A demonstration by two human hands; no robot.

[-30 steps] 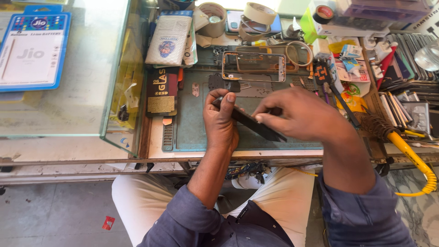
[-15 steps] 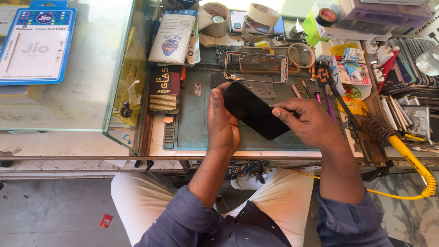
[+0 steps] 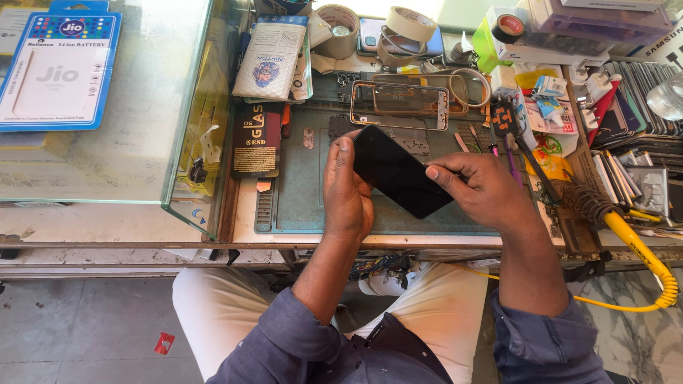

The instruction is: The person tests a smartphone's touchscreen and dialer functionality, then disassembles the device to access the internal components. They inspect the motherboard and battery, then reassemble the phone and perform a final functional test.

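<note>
A black phone screen panel (image 3: 395,173) is held tilted above the grey-green work mat (image 3: 306,199), its dark face up. My left hand (image 3: 346,188) grips its left edge, thumb up at the top corner. My right hand (image 3: 484,188) holds the right edge, forefinger pressed on the face. An empty metal phone frame (image 3: 400,104) lies flat on the mat just beyond the panel.
Tape rolls (image 3: 411,25) and a white packet (image 3: 271,60) sit at the back. A dark flat box (image 3: 257,142) lies left of the mat. A glass case (image 3: 107,114) stands at left. A yellow-handled soldering iron (image 3: 626,238), small tools and stacked phone parts (image 3: 640,128) crowd the right.
The panel lay low and edge-on between both hands; it has been raised and turned so its black face shows. My right hand slid to the right edge.
</note>
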